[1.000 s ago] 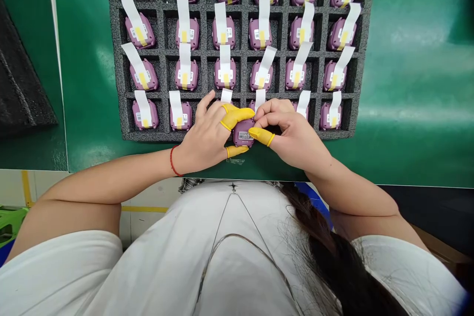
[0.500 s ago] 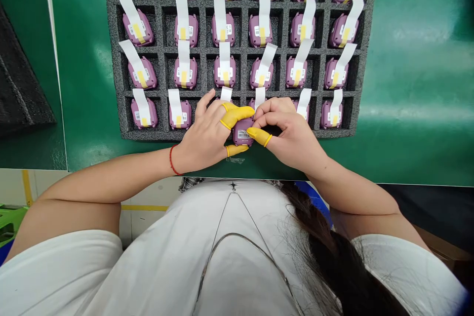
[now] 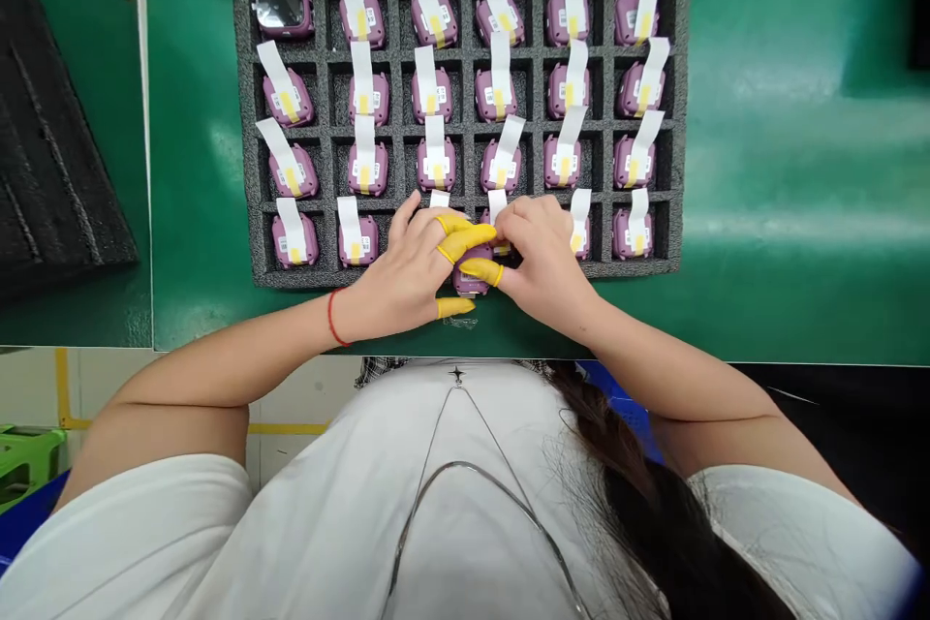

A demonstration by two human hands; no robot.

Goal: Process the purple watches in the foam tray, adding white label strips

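Head view, looking down at both hands:
- Purple smartwatch [image 3: 471,279] pinched between both hands, at the front edge of the black foam tray [image 3: 291,277], in the bottom row, near end just past that edge.
- Long axis roughly upright in view, pointing from the chest toward the tray; exact tilt and face direction hidden by fingers.
- Left hand [image 3: 403,271] nearly closed on the smartwatch, with a red string bracelet [image 3: 331,318] on the wrist.
- Right hand [image 3: 542,257] curled over the far end, thumb pressed to the near side.
- Yellow finger cots [image 3: 465,237] on the fingertips touching the case; only a sliver of purple casing showing, label hidden.
- Neighbouring watches [image 3: 294,242] with white paper tabs [image 3: 351,228] just beside both hands.
- Green surface [image 3: 799,165] in a narrow strip between tray edge and chest, far broader right of the tray.
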